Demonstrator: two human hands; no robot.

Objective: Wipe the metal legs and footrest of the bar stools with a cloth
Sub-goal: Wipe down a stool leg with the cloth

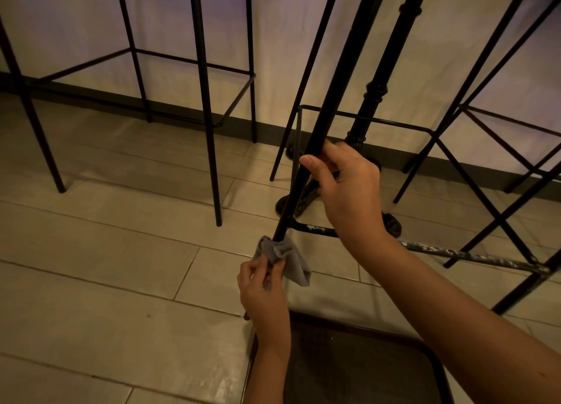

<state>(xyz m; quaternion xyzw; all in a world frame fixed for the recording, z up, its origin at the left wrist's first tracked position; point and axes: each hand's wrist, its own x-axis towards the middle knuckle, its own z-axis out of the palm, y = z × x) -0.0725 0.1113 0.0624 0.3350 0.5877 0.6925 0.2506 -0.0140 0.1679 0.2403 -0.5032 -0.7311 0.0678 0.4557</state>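
While the right hand [343,185] grips the black stool leg [306,166] partway up, thumb across its front, the left hand [262,288] pinches a grey cloth [288,259] bunched around the same leg lower down, just below where the scuffed footrest bar [455,254] joins it; the leg slants up and to the right over the pale tiled floor [106,267]; another stool [206,100] stands to the left, near the wall; an ornate table pedestal [373,100] rises behind.

Two bare forearms, left hand [263,294] and right hand [349,191] (no sleeves, rings or watch).
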